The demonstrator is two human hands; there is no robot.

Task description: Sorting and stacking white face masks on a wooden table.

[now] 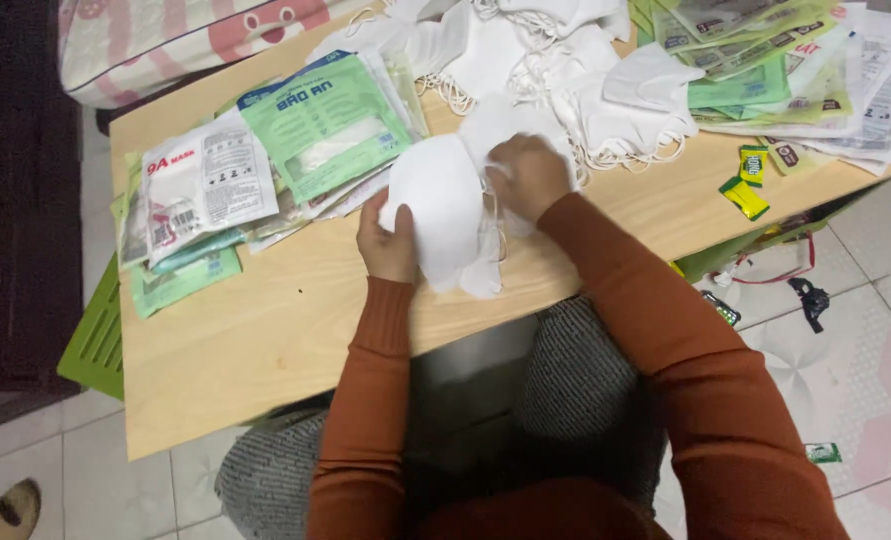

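Over the counter point(265, 320), my left hand point(387, 240) and right hand point(527, 175) pinch the white mask point(443, 205); I should keep the fingers firm and the edges even.

White mask point(443, 205), rust-orange sleeves point(665, 330), green-and-white packets point(330, 125), pale wood table point(265, 320)

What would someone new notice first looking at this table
Most striking is the white face mask held at the table's middle between the left hand and right hand. Behind it, a heap of loose white masks fills the far edge, with green and white packets stacked at the left.
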